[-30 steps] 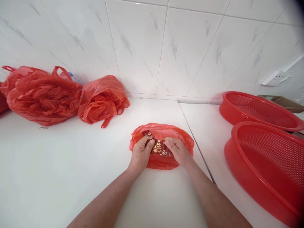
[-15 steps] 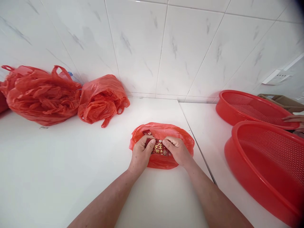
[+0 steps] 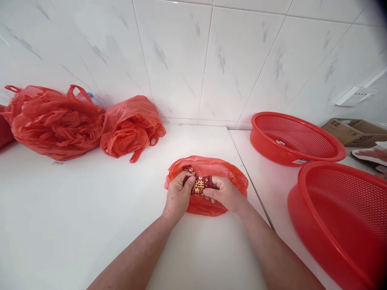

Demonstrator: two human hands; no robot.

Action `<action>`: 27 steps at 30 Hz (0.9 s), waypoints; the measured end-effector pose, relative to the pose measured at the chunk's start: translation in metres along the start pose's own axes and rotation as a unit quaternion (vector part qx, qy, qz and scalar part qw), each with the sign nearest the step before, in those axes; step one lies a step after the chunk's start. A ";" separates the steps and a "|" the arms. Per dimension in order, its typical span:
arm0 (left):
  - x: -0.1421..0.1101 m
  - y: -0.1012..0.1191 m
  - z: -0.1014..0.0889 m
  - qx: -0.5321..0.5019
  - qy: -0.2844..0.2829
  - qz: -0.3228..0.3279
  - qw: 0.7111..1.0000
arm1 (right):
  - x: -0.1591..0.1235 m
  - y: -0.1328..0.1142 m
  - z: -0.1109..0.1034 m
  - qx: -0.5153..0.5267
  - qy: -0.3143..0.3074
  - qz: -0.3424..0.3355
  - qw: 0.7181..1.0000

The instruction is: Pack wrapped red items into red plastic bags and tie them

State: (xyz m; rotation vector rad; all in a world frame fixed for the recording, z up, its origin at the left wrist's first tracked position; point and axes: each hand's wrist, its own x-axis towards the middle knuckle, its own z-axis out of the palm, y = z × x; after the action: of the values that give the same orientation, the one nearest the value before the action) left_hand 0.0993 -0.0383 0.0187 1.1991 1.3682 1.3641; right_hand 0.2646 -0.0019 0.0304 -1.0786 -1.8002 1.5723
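Observation:
A small dark red snack packet (image 3: 198, 185) with gold characters is held between my two hands. My left hand (image 3: 179, 191) pinches its left side, thumb on top. The right side is gripped by my right hand (image 3: 223, 193), thumb in front and fingers behind. Both hands are over the opening of a red plastic bag (image 3: 208, 207) spread on the white table. Another dark red patterned piece (image 3: 188, 168) shows just above my left thumb; I cannot tell if it is a separate packet.
Two bundles of red plastic bags (image 3: 57, 121) (image 3: 133, 127) lie against the tiled wall at left. Two red mesh baskets (image 3: 290, 157) (image 3: 305, 201) stand at right. Behind them are a cardboard box (image 3: 344, 133) and another person's hand (image 3: 376, 154).
My right hand has shifted its grip lower on the packet's right side, uncovering that edge. The far basket has moved left and now lies flat, away from the other person's hand.

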 end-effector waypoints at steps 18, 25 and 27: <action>0.000 0.001 -0.002 0.102 0.065 0.111 0.986 | 0.006 0.016 -0.035 -0.185 0.328 0.030 0.926; 0.011 -0.006 -0.013 0.350 0.113 0.193 0.910 | 0.004 0.015 -0.049 -0.253 0.439 -0.131 0.852; 0.017 -0.009 -0.018 0.330 0.104 0.132 0.929 | 0.001 0.013 -0.057 -0.254 0.482 -0.159 0.824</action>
State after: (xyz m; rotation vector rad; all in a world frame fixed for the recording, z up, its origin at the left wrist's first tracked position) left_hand 0.0779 -0.0251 0.0117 1.7662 1.9689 1.2705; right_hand 0.3129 0.0310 0.0291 -1.3571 -1.5153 0.1840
